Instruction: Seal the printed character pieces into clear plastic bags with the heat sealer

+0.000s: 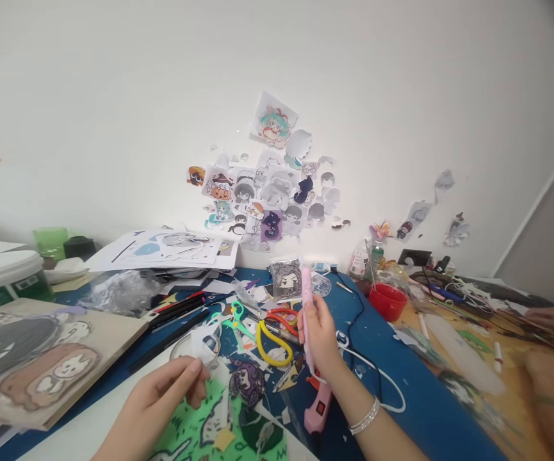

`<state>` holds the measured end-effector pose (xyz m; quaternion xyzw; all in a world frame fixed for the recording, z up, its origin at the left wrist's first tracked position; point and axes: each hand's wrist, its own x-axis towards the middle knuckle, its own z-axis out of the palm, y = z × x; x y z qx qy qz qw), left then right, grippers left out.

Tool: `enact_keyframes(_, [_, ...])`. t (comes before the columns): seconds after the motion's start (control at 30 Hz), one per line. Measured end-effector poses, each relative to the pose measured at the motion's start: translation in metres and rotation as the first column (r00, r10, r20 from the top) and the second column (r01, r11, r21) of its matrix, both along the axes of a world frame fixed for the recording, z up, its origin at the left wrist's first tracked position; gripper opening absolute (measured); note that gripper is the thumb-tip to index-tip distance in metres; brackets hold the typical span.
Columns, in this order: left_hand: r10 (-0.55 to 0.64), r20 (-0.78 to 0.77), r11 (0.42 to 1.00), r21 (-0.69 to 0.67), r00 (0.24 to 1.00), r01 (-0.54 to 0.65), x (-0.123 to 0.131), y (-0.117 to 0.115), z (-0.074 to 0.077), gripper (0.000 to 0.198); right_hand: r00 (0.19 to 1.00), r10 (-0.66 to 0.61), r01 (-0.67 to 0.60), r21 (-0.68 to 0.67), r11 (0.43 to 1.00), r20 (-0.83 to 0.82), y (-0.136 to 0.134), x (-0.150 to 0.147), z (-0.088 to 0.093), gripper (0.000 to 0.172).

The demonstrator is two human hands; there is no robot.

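My right hand [318,330] is wrapped round a pink pen-like tool [307,301], held upright with its tip pointing up. Below that hand lies a pink hot glue gun [317,410] with a red switch. My left hand [180,384] has its thumb and fingers pressed together near a round clear piece [203,346] with white paper on it; whether the fingers grip it is unclear. Under and beyond my left hand spreads a green drawing [195,416] with a purple character piece [246,382] at its upper edge. Yellow-handled scissors [274,346] lie between my hands.
A painted board [56,358] and white bucket [5,275] stand at left. Black pens [175,310], green scissors [238,320] and paper scraps cover the blue table [401,410]. At right are a red cup [388,302], cables and another person's arm [553,384].
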<state>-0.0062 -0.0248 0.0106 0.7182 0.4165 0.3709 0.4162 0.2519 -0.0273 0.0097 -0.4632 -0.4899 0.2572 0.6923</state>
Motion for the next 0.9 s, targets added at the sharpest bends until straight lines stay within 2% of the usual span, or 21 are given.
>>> enact_keyframes(0.2, [0.043, 0.011, 0.999, 0.017, 0.999, -0.043, 0.004, -0.005, 0.003, 0.04, 1.0, 0.014, -0.014, -0.015, 1.0, 0.026, 0.0, -0.001, 0.0, 0.03])
enact_keyframes(0.33, [0.017, 0.004, 1.0, 0.007, 1.0, -0.017, 0.008, -0.007, 0.002, 0.038, 0.998, 0.036, -0.034, -0.031, 0.999, 0.055, 0.0, -0.004, -0.004, 0.028])
enact_keyframes(0.53, [-0.019, -0.055, 1.0, 0.0, 0.998, 0.019, 0.009, -0.007, 0.002, 0.041, 0.968, 0.173, -0.163, -0.07, 0.984, 0.18, -0.009, -0.017, -0.005, 0.028])
enact_keyframes(0.63, [-0.068, -0.074, 0.997, -0.044, 0.995, 0.065, 0.005, -0.002, 0.001, 0.041, 0.914, 0.271, -0.25, -0.106, 0.962, 0.302, -0.018, -0.023, 0.001, 0.028])
enact_keyframes(0.73, [-0.099, -0.04, 0.987, -0.13, 0.994, 0.093, 0.002, 0.004, -0.005, 0.042, 0.835, 0.269, -0.243, -0.116, 0.963, 0.48, -0.025, -0.027, 0.006, 0.028])
enact_keyframes(0.83, [-0.011, 0.026, 0.986, -0.166, 1.0, 0.016, 0.005, 0.004, -0.011, 0.054, 0.766, 0.209, -0.197, -0.088, 0.976, 0.607, -0.026, -0.028, 0.006, 0.032])
enact_keyframes(0.9, [0.047, 0.06, 0.99, -0.136, 0.997, -0.038, 0.009, 0.002, -0.013, 0.048, 0.714, 0.182, -0.187, -0.066, 0.98, 0.676, -0.027, -0.029, 0.004, 0.037])
